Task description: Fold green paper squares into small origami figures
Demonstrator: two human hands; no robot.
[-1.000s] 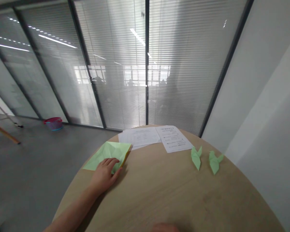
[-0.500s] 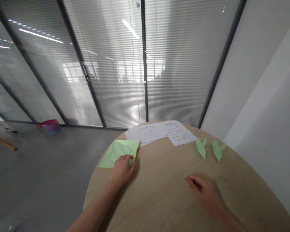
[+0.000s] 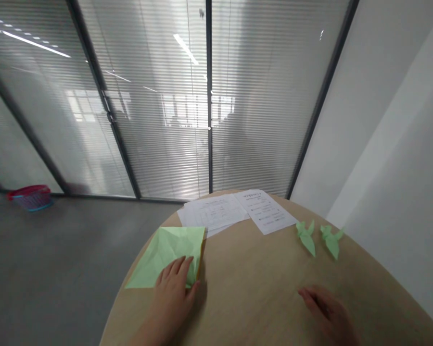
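A creased square of light green paper point(image 3: 173, 242) lies at the left of the table, with a yellowish edge showing along its right side. My left hand point(image 3: 175, 288) rests on its lower right part, fingers stretched over the surface and the thumb by the corner. Loosely curled, my right hand point(image 3: 328, 312) rests on the bare wood near the front right, with no object visible in it. Beyond it stand two folded green paper figures point(image 3: 306, 238) point(image 3: 331, 240), side by side, each with pointed parts.
Printed white sheets point(image 3: 216, 211) point(image 3: 269, 211) overlap at the far edge of the round wooden table point(image 3: 245, 269). A pink and blue basket point(image 3: 32, 197) stands on the floor at left. Glass panels with blinds point(image 3: 173, 158) and a white wall point(image 3: 389, 158) enclose the far and right sides.
The view has shifted, so the table things appear lower. My left hand's fingers lie straighter on the green paper. My right hand, still curled, appears lower and farther right.
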